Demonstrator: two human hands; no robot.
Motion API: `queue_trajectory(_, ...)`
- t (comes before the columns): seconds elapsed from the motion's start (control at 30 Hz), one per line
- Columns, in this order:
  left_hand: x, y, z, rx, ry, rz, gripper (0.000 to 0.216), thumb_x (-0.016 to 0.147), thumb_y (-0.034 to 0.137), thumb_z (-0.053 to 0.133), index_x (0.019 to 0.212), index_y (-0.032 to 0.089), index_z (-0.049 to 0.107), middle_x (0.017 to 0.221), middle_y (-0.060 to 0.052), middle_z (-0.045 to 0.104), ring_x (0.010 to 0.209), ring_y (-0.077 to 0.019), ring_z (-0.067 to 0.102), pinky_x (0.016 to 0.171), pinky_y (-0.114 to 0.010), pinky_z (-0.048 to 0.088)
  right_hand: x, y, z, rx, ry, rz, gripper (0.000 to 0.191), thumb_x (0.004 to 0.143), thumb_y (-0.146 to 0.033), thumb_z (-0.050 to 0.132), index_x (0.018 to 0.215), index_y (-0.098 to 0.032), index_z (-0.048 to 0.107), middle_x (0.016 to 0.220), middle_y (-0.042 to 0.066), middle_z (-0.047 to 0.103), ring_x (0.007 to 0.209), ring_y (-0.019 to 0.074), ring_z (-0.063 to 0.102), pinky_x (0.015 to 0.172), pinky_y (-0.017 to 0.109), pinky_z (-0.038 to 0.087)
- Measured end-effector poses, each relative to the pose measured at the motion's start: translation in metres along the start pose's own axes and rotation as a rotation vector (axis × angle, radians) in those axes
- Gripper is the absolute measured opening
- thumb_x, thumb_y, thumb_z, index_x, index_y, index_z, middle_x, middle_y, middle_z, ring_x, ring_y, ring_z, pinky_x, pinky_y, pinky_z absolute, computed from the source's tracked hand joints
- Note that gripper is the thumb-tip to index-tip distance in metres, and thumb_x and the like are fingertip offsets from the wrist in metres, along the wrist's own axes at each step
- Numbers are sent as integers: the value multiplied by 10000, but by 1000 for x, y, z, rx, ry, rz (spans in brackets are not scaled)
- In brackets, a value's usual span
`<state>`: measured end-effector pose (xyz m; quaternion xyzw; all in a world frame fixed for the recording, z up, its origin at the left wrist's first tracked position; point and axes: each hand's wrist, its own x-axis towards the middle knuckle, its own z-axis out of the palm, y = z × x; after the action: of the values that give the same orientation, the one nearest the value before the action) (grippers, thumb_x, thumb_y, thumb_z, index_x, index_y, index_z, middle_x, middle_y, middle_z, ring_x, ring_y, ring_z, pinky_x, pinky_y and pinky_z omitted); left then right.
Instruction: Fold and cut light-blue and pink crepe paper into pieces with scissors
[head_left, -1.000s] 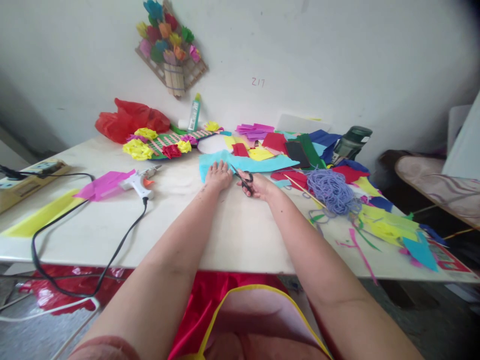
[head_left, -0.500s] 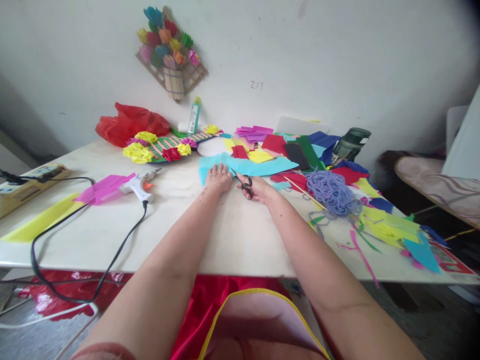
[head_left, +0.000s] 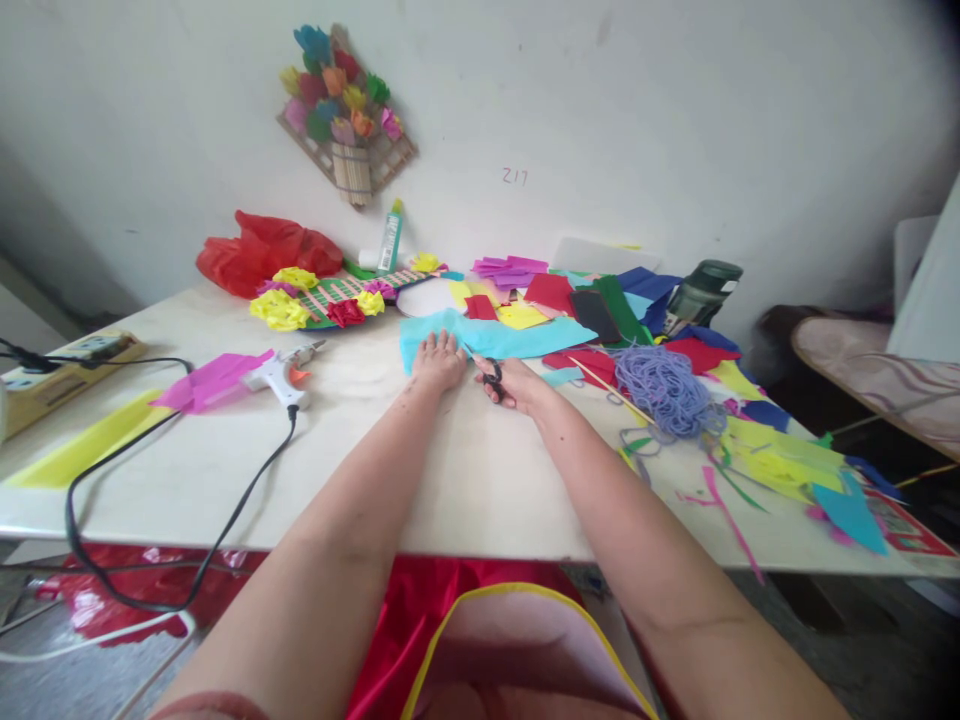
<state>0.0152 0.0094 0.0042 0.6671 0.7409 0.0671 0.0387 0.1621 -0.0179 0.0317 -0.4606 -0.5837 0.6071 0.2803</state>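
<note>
Shifted scissors (head_left: 492,378) in right hand (head_left: 517,384) (curled)

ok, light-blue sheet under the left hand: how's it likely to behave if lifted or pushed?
Probably floppy: the sheet looks thin, with an uneven, rumpled edge near the left hand. Likely light for its size, being broad but paper-like. Pushed from its free end, it may buckle, since that hand rests on the other.

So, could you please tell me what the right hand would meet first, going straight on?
Probably the light blue paper: the scissors in the right hand point toward it, though depth is unclear.
</note>
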Motion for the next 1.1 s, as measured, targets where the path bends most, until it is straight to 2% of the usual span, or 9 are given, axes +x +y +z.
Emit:
queue_trajectory(0.2, 1, -1, 1, 5, 0, -1, 621, 869, 394, 102, 1409, 100, 184, 1487, -69, 104, 1352, -256, 72, 1084, -392, 106, 3, 3, -1, -13, -1, -21, 371, 770, -486, 564, 668, -141, 473, 419, -39, 469, 307, 42, 401, 227, 140, 182)
queue_trajectory(0.4, 2, -2, 2, -1, 12, 8, 624, 867, 399, 107, 1409, 96, 178, 1484, -80, 112, 1351, -261, 77, 1081, -401, 112, 7, 4, -6, 26, -65, -27, 390, 749, -538, 558, 694, -173, 432, 414, -43, 476, 315, 61, 430, 239, 142, 184)
queue_trajectory(0.57, 3, -2, 3, -4, 15, 13, 624, 866, 378, 110, 1405, 72, 186, 1483, -91, 121, 1350, -271, 76, 1082, -399, 107, 11, 1, -11, 30, -109, 51, 478, 712, -649, 501, 711, -176, 434, 469, -18, 521, 353, 71, 476, 253, 141, 177)
queue_trajectory(0.7, 3, -2, 4, 0, 23, 7, 607, 870, 375, 117, 1404, 100, 205, 1481, -80, 132, 1352, -256, 80, 1080, -407, 116, 17, -3, -11, 5, -122, 95, 510, 695, -681, 485, 703, -173, 432, 495, -5, 533, 367, 72, 486, 260, 141, 168)
queue_trajectory(1.1, 0, -1, 2, -38, 25, 4, 611, 870, 366, 113, 1401, 78, 204, 1480, -95, 135, 1351, -264, 74, 1084, -404, 103, 22, -6, -5, -15, -50, 85, 496, 700, -658, 507, 663, -169, 436, 459, -19, 505, 339, 64, 458, 267, 146, 177)
